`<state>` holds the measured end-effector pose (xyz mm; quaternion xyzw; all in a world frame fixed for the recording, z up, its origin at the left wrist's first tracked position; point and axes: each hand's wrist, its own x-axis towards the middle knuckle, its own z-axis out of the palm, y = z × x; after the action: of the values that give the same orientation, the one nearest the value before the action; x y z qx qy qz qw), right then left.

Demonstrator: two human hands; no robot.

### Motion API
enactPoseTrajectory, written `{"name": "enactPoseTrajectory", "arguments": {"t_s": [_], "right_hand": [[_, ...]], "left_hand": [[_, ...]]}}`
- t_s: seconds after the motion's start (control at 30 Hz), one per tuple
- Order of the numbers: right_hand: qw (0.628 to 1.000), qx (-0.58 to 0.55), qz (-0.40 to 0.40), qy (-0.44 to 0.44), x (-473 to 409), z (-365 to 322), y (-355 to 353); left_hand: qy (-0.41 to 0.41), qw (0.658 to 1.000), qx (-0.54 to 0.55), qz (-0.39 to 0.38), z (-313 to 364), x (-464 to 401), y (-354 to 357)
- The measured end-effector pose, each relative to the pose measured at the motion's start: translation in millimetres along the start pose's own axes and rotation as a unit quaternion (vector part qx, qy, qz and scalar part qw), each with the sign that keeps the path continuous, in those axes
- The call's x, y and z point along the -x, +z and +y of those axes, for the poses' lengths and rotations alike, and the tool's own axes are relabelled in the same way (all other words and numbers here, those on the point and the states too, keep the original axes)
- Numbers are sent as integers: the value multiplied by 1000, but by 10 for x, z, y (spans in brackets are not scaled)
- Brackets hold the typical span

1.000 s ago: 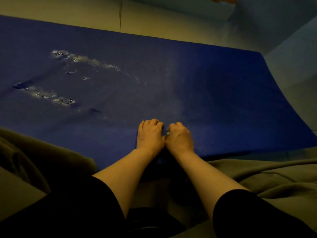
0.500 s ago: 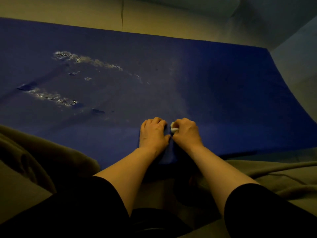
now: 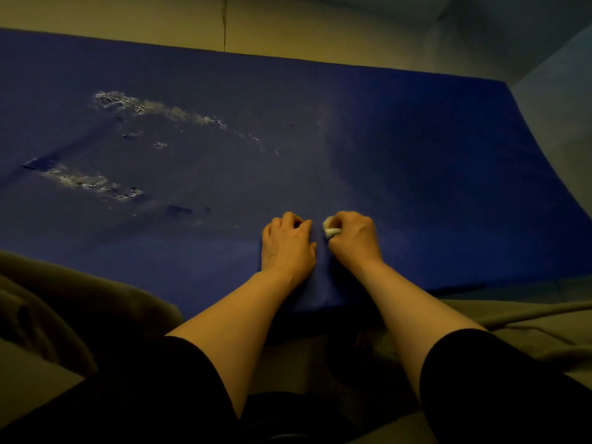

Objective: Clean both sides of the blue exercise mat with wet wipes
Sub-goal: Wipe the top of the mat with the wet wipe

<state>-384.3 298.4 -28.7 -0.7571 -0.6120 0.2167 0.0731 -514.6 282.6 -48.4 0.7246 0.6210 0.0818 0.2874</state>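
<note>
Blue exercise mat spread flat across the floor, filling most of the view, near edge just in front of the knees. Worn, flaking pale patches on the mat's left part, a second streak nearer and further left. Dim light overall.

Left hand knuckles up on the mat near its front edge, fingers curled under, pressing down; nothing seen in its grip, though the fingertips are hidden. Right hand just beside it, almost touching, fingers and thumb curled tight round a small bunched white wet wipe, which pokes out at the thumb side and meets the mat surface. Forearms bare, black sleeves at the elbows. Olive-grey fabric rumpled at both lower sides.
</note>
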Motion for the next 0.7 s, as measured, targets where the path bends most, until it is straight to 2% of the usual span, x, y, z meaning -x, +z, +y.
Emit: {"name": "enactPoseTrajectory", "arguments": {"t_s": [0.1,0.17,0.23,0.33,0.4,0.5,0.6,0.7], "right_hand": [[995,17,59,82,-156,298,-185],[991,33,66,110,-209,347,-219],[994,45,50,86,-187,220,-152],[1000,19,9,19,-112,2,35],[1000,-6,-4,6,-115,-8,82],[999,-19,18,41,-234,196,-14],[993,31,57,98,-365,419,-182],[992,67,43,103,-411,334,-186]], "left_hand": [[-8,1000,7,11,6,-31,-1],[-14,1000,13,17,11,-58,-1],[-25,999,14,23,21,-77,8],[-32,999,13,33,39,-116,29],[-31,999,16,21,43,-131,52],[-27,999,20,10,57,-131,62],[-33,999,25,35,73,-139,27],[-47,998,19,37,68,-172,2]]}}
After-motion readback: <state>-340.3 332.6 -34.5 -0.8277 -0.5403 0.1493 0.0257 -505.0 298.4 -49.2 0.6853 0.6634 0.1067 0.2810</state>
